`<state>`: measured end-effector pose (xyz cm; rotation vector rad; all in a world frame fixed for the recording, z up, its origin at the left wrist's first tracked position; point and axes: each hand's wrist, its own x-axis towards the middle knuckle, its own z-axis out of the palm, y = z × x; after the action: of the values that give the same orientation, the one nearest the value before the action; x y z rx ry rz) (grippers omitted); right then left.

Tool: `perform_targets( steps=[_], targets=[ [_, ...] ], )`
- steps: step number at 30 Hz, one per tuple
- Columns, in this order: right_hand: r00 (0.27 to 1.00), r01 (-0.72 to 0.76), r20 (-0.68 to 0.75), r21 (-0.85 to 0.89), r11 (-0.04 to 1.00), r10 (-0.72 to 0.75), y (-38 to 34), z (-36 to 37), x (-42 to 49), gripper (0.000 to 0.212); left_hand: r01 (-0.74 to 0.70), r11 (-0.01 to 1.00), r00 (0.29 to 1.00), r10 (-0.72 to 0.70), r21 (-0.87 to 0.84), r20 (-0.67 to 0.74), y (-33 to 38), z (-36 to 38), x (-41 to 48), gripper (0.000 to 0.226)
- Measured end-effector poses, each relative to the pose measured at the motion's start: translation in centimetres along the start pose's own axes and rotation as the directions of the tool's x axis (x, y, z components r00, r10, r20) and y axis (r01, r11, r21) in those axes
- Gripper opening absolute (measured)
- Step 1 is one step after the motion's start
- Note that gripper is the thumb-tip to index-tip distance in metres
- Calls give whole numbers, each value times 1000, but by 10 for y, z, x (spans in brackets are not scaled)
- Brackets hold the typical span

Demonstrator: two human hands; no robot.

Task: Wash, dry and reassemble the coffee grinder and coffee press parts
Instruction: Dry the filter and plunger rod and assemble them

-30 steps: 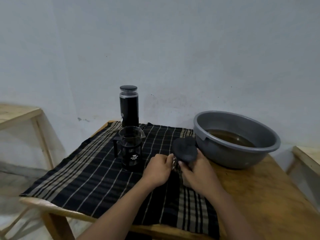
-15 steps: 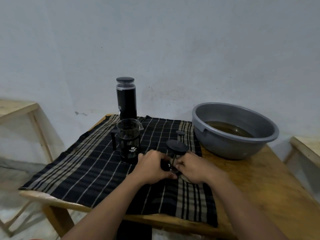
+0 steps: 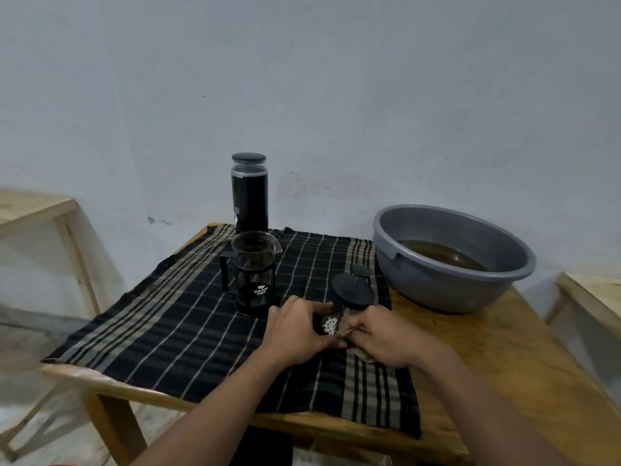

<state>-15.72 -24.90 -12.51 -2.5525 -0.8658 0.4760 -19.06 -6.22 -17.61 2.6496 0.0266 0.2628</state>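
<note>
The coffee press plunger lies tilted on the checked cloth (image 3: 174,317), its black lid (image 3: 353,291) and knob (image 3: 360,271) pointing away and its metal filter disc (image 3: 329,325) facing me. My left hand (image 3: 297,327) grips the filter end from the left. My right hand (image 3: 383,338) pinches a fold of the cloth against the filter from the right. The glass press beaker (image 3: 254,277) in its black frame stands upright just left of my hands. The black coffee grinder (image 3: 249,193) stands behind it by the wall.
A grey basin (image 3: 450,264) of brownish water sits at the right on the wooden table (image 3: 524,364). Wooden stools stand at the far left (image 3: 37,210) and far right (image 3: 591,294). A white wall closes the back.
The plunger has come down from being held up with its lid toward me to lying low on the cloth. Both hands have dropped with it and now work at the filter end.
</note>
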Motion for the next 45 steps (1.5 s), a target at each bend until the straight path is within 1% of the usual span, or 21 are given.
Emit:
perform_targets(
  steps=[2, 3, 5, 6, 7, 9, 12, 14, 16, 18, 20, 21, 23, 25, 28, 31, 33, 36, 39, 42, 45],
  targets=[
    [999, -17, -27, 138, 990, 21, 4, -1, -2, 26, 2, 1000, 1000, -2, -11, 16, -2, 1, 1, 83],
    [994, -29, -93, 211, 977, 50, 6, -2, -2, 23, 8, 1000, 1000, -7, -29, 22, -3, 2, 2, 81],
    [948, -51, -285, 292, 955, 138, 9, 0, 3, 18, 17, 997, 999, -15, -71, 28, -5, 2, 4, 77],
    [926, -52, -339, 325, 944, 167, 10, 2, 7, 19, 18, 995, 999, -15, -94, 34, -7, 3, 5, 75],
    [919, -41, -354, 354, 934, 175, 10, 5, 11, 23, 15, 993, 999, -11, -114, 39, -8, 5, 5, 73],
    [937, -29, -321, 316, 948, 136, 12, 9, 20, 34, 16, 988, 999, -7, -153, 53, -11, 7, 6, 68],
    [978, -77, -172, 234, 969, 119, 14, 4, 29, 31, -1, 984, 996, 17, -179, 91, -15, 8, 6, 64],
    [988, -79, -114, 201, 976, 104, 14, 2, 33, 31, -17, 986, 993, 36, -163, 112, -15, 7, 6, 69],
    [985, -72, -147, 103, 992, 86, 16, 7, 37, 30, -11, 991, 996, 22, -134, 81, -8, 8, 4, 78],
    [979, -82, -184, 12, 997, 82, 16, 12, 37, 27, 14, 992, 1000, -14, -126, 1, -2, 9, 2, 81],
    [979, -62, -196, 3, 998, 62, 15, 14, 33, 22, 40, 983, 996, -54, -178, -74, 0, 7, 2, 84],
    [980, -53, -188, 54, 997, 63, 14, 13, 30, 19, 45, 977, 995, -63, -211, -78, -1, 6, 3, 92],
    [987, -51, -140, 204, 978, 80, 15, 7, 22, 13, 43, 970, 998, -52, -239, -32, -5, 2, 2, 104],
    [990, -16, -132, 248, 969, 50, 17, 2, 18, 10, 30, 977, 999, -26, -211, 22, -7, -1, 3, 105],
    [985, -78, -142, 163, 984, 101, 17, 8, 21, 11, 6, 992, 998, 2, -128, 61, -2, -4, 1, 96],
    [971, -117, -204, 49, 992, 124, 20, 17, 28, 13, 4, 999, 1000, -4, -52, 3, 10, -2, -3, 96],
    [977, -117, -182, -33, 993, 109, 18, 13, 25, 14, 45, 995, 998, -48, -85, -38, 13, 1, -3, 99],
    [984, -114, -141, -18, 993, 110, 19, 6, 25, 15, 50, 988, 997, -58, -148, -50, 12, 3, 2, 102],
    [965, -132, -223, 39, 990, 138, 16, 11, 39, 19, 68, 966, 996, -81, -250, -44, 5, 6, 8, 100],
    [949, -102, -298, 11, 995, 101, 14, 19, 47, 21, 72, 934, 996, -87, -350, -26, 0, 8, 10, 101],
    [974, -72, -217, 15, 997, 73, 19, 11, 34, 13, 58, 938, 998, -41, -342, 55, -6, 4, 12, 104]
  ],
)
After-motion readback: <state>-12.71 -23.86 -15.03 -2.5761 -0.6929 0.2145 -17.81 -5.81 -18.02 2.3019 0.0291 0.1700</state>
